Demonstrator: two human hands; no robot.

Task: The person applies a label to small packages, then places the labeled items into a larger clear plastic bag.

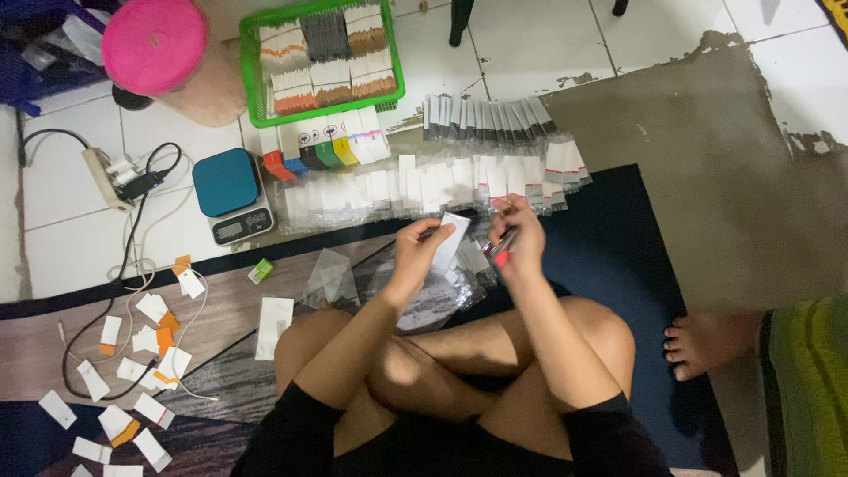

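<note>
Crossed knees low centre; left hand pinches light, floppy white card by its edge, right hand grips red-tipped pen.

Black shorts, bare arms, legs crossed and bare.

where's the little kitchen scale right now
In the head view the teal-topped scale sits on the floor at upper left, between the power strip on its left and the rows of small packets on its right, below the green basket.
</note>
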